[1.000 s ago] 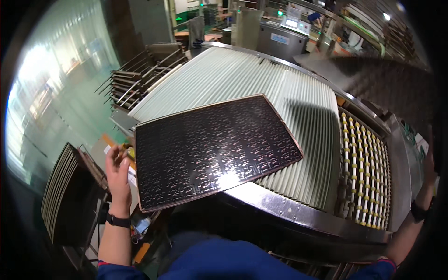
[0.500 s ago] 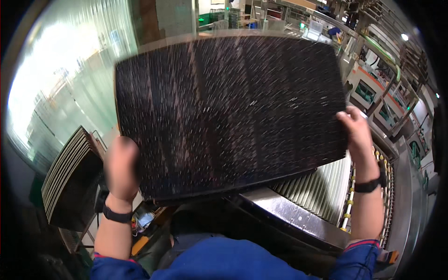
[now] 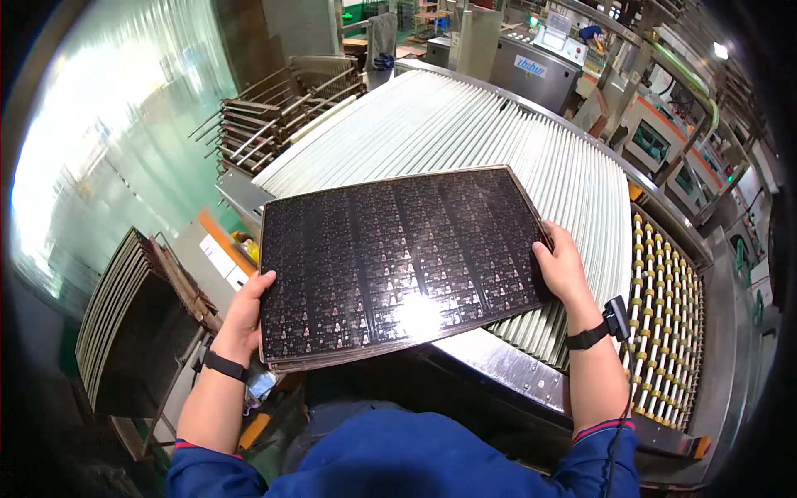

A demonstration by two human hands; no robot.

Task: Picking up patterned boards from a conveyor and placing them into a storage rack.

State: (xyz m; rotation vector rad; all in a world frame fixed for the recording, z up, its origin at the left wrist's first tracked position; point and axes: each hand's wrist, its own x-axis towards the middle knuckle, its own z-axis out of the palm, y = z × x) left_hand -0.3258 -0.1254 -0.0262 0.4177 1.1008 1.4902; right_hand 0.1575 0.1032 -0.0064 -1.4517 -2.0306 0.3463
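Note:
A large dark panel (image 3: 398, 257) printed with rows of small circuit patterns is held flat in front of me, over the near edge of a roller conveyor (image 3: 498, 141). My left hand (image 3: 242, 314) grips its left edge and my right hand (image 3: 561, 267) grips its right edge. A bright glare spot sits near the panel's front edge. Both wrists wear black bands.
A slotted rack (image 3: 137, 319) with more panels standing on edge is at my lower left. An empty metal rack (image 3: 278, 104) stands beyond the conveyor's left end. Yellow-and-white rollers (image 3: 672, 315) run along the right. Machines and cabinets (image 3: 531, 58) fill the background.
The panel, held only by my left hand a second ago, was lifted up close with both hands and now lies lower and flatter, gripped at both side edges.

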